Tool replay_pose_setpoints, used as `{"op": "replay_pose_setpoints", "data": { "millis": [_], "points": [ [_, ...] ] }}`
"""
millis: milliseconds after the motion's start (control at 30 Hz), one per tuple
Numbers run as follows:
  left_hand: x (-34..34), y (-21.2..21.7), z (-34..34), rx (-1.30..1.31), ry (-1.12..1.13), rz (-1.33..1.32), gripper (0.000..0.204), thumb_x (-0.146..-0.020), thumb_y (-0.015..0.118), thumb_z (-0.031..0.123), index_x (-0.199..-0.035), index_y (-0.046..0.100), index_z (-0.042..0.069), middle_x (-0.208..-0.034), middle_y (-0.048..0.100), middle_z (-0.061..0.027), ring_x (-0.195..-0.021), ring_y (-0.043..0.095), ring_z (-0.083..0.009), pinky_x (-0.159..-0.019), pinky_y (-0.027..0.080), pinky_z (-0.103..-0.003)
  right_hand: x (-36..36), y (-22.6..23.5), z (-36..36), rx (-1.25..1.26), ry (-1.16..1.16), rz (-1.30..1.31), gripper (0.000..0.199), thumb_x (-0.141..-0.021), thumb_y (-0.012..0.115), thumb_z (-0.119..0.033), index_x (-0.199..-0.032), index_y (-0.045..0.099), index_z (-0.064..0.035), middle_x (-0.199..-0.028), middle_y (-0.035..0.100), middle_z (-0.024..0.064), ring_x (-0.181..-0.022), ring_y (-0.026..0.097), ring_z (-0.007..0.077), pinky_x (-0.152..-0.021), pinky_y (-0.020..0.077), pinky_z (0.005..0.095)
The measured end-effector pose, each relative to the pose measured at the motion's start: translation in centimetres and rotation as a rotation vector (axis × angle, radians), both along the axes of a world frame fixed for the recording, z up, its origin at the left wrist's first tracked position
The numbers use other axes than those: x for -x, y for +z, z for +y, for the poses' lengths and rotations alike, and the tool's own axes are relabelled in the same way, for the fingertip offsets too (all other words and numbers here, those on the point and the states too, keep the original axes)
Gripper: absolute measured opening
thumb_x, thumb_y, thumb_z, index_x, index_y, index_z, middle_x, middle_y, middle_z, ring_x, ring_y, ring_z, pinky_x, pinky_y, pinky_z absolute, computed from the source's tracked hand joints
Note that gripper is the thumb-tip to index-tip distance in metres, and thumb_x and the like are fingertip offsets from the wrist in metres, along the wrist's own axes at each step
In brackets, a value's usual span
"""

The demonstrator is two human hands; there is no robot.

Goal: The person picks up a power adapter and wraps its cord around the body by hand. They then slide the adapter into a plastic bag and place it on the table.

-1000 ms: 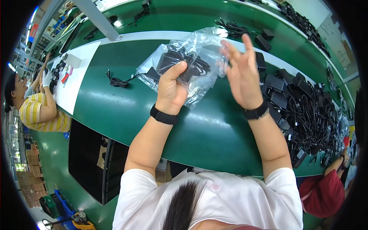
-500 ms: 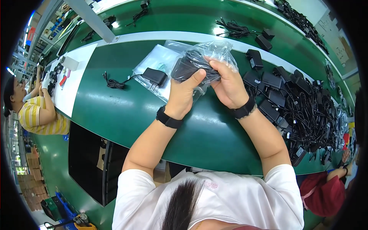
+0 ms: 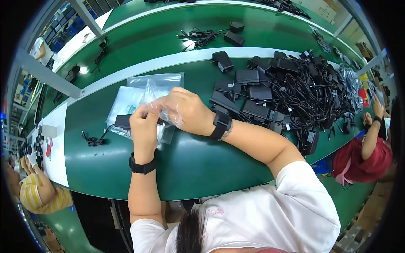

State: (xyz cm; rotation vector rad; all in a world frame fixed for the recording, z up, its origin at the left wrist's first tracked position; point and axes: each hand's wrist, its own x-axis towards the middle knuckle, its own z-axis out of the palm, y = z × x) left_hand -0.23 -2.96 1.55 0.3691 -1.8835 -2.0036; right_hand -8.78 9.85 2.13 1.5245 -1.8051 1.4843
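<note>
Broadly, we see one long green worktop, smooth and matte, curving across the view with a pale stripe along its far side. On its right half lies one big tangled heap of black power adapters: boxy plastic blocks with thin rubbery cords, too many and too knotted for us to count, though about eight blocks sit apart at the heap's near edge. Two more black blocks with a loose bundle of cord lie on the farther green strip.

Nearer the middle, a stack of clear plastic bags lies flat, glossy and crinkled; we cannot tell how many sheets are in it. One black adapter rests at its left edge, with its coiled cord trailing onto the worktop.

Over that stack, our left hand and right hand meet, each wrist wearing one black band. Both sets of fingers are curled closed, pinching one clear plastic bag between them, just above the worktop. The film drapes over the right hand's knuckles. What sits inside it is hidden.

Two other people show at the edges: one in a striped yellow top at lower left, one in red at right.
</note>
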Motion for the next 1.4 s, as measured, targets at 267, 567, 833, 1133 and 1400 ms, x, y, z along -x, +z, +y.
{"op": "replay_pose_setpoints", "data": {
  "millis": [267, 567, 833, 1133, 1400],
  "points": [
    [-0.1, 0.3, 2.3, 0.209, 0.343, 0.246, 0.021, -0.088, 0.058, 0.018, -0.077, 0.058, 0.0, -0.07, 0.052, 0.0027, -0.063, 0.041, -0.0028, -0.055, 0.033, -0.019, 0.4, 0.3, -0.1, -0.106, 0.112, -0.74, 0.019, -0.086, 0.054, -0.011, -0.096, 0.061, 0.0028, -0.082, 0.063, 0.0072, -0.071, 0.052, 0.0096, -0.065, 0.0442, 0.0254],
    [0.1, 0.1, 2.1, -0.198, 0.212, 0.222, 0.024, -0.088, 0.056, 0.022, -0.078, 0.059, 0.0, -0.072, 0.054, 0.0026, -0.062, 0.042, -0.0033, -0.054, 0.034, -0.02, -0.6, 1.5, 0.4, -0.023, -0.006, -0.349, 0.015, -0.086, 0.052, -0.009, -0.092, 0.062, 0.0007, -0.083, 0.064, 0.0112, -0.072, 0.061, 0.0175, -0.066, 0.0475, 0.0269],
    [-0.3, 0.7, 0.8, 0.009, 0.26, 0.37, 0.013, -0.083, 0.059, 0.009, -0.075, 0.061, -0.001, -0.094, 0.059, -0.0084, -0.091, 0.05, -0.0171, -0.078, 0.04, -0.029, 0.2, 2.4, -0.2, -0.087, 0.527, -1.831, 0.032, -0.092, 0.048, -0.029, -0.109, 0.054, -0.0027, -0.1, 0.062, 0.008, -0.086, 0.06, 0.0184, -0.077, 0.0476, 0.0318],
    [-0.1, 2.1, 0.7, -0.012, 0.069, 0.225, 0.021, -0.081, 0.062, 0.009, -0.1, 0.059, 0.0, -0.107, 0.055, -0.0086, -0.095, 0.053, -0.0136, -0.08, 0.044, -0.026, 0.3, 1.0, 0.3, -0.109, 0.181, -0.964, 0.027, -0.09, 0.051, -0.02, -0.091, 0.063, 0.0044, -0.08, 0.06, 0.0011, -0.073, 0.05, 0.0061, -0.067, 0.0398, 0.0215],
    [0.5, 0.8, 0.0, -0.176, 0.138, 0.225, 0.014, -0.087, 0.057, 0.013, -0.09, 0.061, 0.0, -0.079, 0.059, -0.0002, -0.069, 0.051, -0.005, -0.061, 0.043, -0.02, 0.1, 3.5, 0.8, -0.18, 0.425, -1.24, 0.034, -0.088, 0.055, -0.022, -0.113, 0.056, 0.0009, -0.088, 0.06, 0.0005, -0.076, 0.055, 0.0088, -0.068, 0.0449, 0.0238]
  ]
}}
